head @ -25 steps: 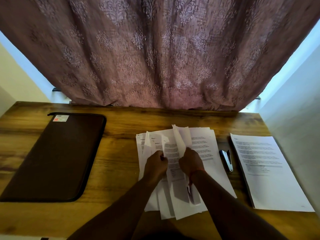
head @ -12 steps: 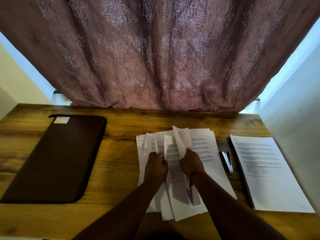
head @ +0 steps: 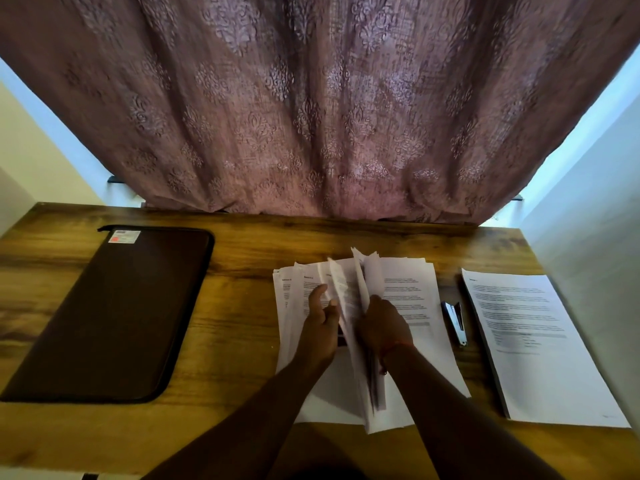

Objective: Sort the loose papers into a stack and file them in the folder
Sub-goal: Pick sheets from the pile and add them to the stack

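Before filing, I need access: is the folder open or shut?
Shut. The folder lies flat on the table, cover down, no papers inside showing.

Both hands, left hand (head: 320, 329) and right hand (head: 382, 325), lift sheets from loose papers (head: 412, 306) mid-table (head: 242, 306); folder (head: 114, 313) lies near the left edge.

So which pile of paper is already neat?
The stack at the far right, beyond the stapler: its edges line up and no hand touches it. The pile in the middle is fanned out, with both hands in it.
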`<action>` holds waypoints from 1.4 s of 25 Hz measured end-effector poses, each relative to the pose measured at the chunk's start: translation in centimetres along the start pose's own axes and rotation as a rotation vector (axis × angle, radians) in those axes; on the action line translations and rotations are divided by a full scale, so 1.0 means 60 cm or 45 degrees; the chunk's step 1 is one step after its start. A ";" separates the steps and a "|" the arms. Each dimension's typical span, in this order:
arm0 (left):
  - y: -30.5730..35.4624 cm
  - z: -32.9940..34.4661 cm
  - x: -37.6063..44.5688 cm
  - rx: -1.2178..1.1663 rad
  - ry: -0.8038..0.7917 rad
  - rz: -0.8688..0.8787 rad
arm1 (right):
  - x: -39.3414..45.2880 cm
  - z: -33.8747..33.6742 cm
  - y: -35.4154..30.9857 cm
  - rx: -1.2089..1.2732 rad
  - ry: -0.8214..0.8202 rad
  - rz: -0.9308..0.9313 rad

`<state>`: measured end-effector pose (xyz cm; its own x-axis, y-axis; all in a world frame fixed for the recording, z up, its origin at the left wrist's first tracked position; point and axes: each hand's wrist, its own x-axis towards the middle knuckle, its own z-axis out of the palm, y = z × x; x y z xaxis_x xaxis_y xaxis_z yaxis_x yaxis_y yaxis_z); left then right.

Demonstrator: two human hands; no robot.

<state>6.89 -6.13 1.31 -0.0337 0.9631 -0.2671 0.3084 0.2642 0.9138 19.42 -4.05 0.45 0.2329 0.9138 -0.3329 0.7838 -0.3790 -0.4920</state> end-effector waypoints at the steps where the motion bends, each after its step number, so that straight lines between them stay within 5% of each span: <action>1: 0.008 -0.002 -0.006 -0.062 -0.046 -0.001 | 0.000 0.004 -0.001 0.000 0.004 0.009; 4: 0.009 -0.006 -0.005 -0.102 -0.176 -0.036 | 0.002 0.010 -0.005 -0.021 0.022 0.017; 7: -0.021 -0.008 0.016 0.196 -0.213 0.044 | 0.002 0.014 -0.009 -0.042 0.034 0.024; 10: -0.050 -0.005 0.028 0.630 -0.044 0.173 | 0.002 0.017 -0.007 -0.075 0.022 0.021; 14: -0.058 -0.015 0.037 0.880 0.100 0.026 | 0.004 0.017 -0.009 -0.099 0.006 0.016; 21: -0.061 -0.013 0.040 0.857 0.117 -0.104 | 0.010 0.019 -0.006 -0.084 -0.005 0.050; 28: -0.054 -0.013 0.033 0.630 0.306 0.122 | 0.013 0.016 -0.006 -0.037 -0.039 0.063; 32: -0.040 -0.017 0.038 -0.198 0.019 -0.157 | 0.016 0.019 0.000 -0.098 -0.025 0.032; 35: -0.044 -0.014 0.040 0.050 -0.133 -0.141 | 0.014 0.018 -0.001 -0.045 -0.024 0.007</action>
<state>5.21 -4.47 -1.51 0.0291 0.9170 -0.3979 0.3453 0.3643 0.8649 18.92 -3.41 -0.69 0.2266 0.9088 -0.3504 0.8024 -0.3781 -0.4618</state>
